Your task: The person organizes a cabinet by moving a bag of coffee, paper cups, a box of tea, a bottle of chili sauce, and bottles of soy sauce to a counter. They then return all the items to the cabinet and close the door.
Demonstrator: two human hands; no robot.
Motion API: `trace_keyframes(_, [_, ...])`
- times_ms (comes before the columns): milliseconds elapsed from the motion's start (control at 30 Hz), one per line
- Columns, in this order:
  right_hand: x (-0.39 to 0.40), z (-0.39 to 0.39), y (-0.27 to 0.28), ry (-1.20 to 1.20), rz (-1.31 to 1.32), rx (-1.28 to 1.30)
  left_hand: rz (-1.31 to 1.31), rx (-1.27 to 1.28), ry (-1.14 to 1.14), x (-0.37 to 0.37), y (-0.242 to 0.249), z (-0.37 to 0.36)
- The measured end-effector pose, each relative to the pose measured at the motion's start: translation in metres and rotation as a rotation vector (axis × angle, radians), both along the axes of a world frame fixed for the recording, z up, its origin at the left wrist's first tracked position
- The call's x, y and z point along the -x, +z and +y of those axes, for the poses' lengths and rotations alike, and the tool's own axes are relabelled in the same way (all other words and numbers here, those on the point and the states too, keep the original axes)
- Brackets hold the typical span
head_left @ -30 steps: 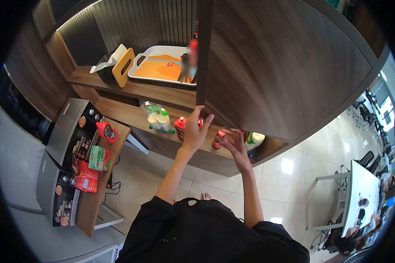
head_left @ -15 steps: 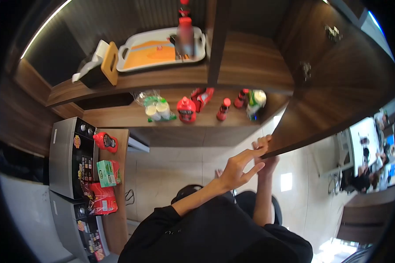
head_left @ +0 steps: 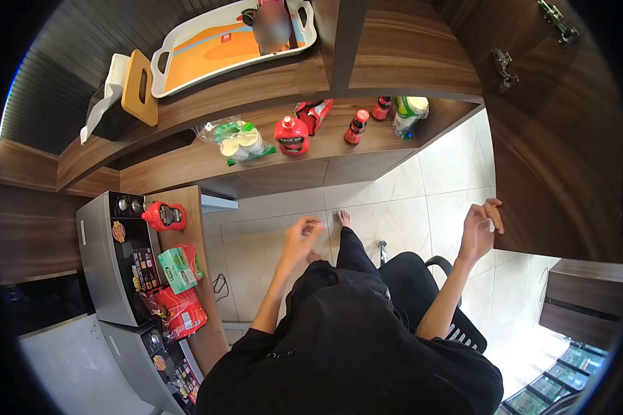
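My right hand (head_left: 480, 229) has its fingers curled over the lower edge of the wooden cabinet door (head_left: 561, 166) on the right. Over the floor, well to the left of the door, my left hand (head_left: 302, 238) hangs in the air, slightly blurred, with fingers loosely bent and nothing visible in it. Beyond both hands, the shelf (head_left: 180, 174) bears a bag of white cups (head_left: 242, 144), a large red bottle (head_left: 291, 135), a red packet (head_left: 314, 115), two small dark red-capped bottles (head_left: 356, 127) (head_left: 381, 108) and a green-and-white package (head_left: 410, 115).
A white tray (head_left: 160, 84) and a tissue box with a wooden side (head_left: 139, 88) stand on the upper shelf. At left are two stacked appliances (head_left: 107, 259), another red bottle (head_left: 166, 216), a green box (head_left: 178, 268) and red packs (head_left: 184, 311). A black chair (head_left: 412, 283) is beside me.
My left hand has left the door's edge and moved left. The door has swung further right, with my right hand at its edge. The view has shifted too.
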State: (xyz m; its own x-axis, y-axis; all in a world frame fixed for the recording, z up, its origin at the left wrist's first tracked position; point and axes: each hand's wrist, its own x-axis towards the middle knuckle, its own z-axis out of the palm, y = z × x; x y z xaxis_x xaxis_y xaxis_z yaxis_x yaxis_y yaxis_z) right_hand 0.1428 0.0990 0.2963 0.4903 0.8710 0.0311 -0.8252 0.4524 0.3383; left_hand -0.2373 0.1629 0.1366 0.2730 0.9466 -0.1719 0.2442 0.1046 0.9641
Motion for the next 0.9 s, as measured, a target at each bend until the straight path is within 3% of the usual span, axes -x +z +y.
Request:
trace_keyframes(133, [-0.007,0.035,-0.023,-0.126,-0.062,-0.012,0.082,0.022,0.158,0.027,-0.016,0.027])
trace_keyframes(267, [-0.032,0.078,-0.061,-0.113,-0.134,0.105,0.179,-0.141,0.308,0.014,-0.028,0.083])
trace_keyframes(333, [-0.045,0.103,-0.102,-0.071,-0.396,0.266,0.197,-0.262,0.427,-0.008,-0.019,0.129])
trace_keyframes(433, [-0.031,0.16,-0.14,0.05,-1.119,0.702,0.249,-0.355,0.608,-0.039,-0.021,0.199])
trace_keyframes(500, [-0.001,0.209,-0.139,0.197,-1.579,0.857,0.26,-0.378,0.539,-0.05,-0.044,0.242])
trace_keyframes(567, [0.025,0.254,-0.15,0.188,-1.882,0.708,0.324,-0.376,0.523,-0.055,-0.058,0.258])
trace_keyframes(633, [0.027,0.297,-0.191,0.029,-2.288,0.526,0.436,-0.349,0.561,-0.062,-0.061,0.263])
trace_keyframes(667, [0.03,0.312,-0.205,-0.275,-2.455,0.427,0.443,-0.341,0.589,-0.065,-0.058,0.261])
trace_keyframes(767, [0.04,0.33,-0.229,-0.174,-2.689,0.6,0.521,-0.298,0.594,-0.058,-0.048,0.259])
trace_keyframes(900, [0.05,0.308,-0.221,-0.18,-2.392,0.503,0.511,-0.218,0.563,-0.052,-0.049,0.261])
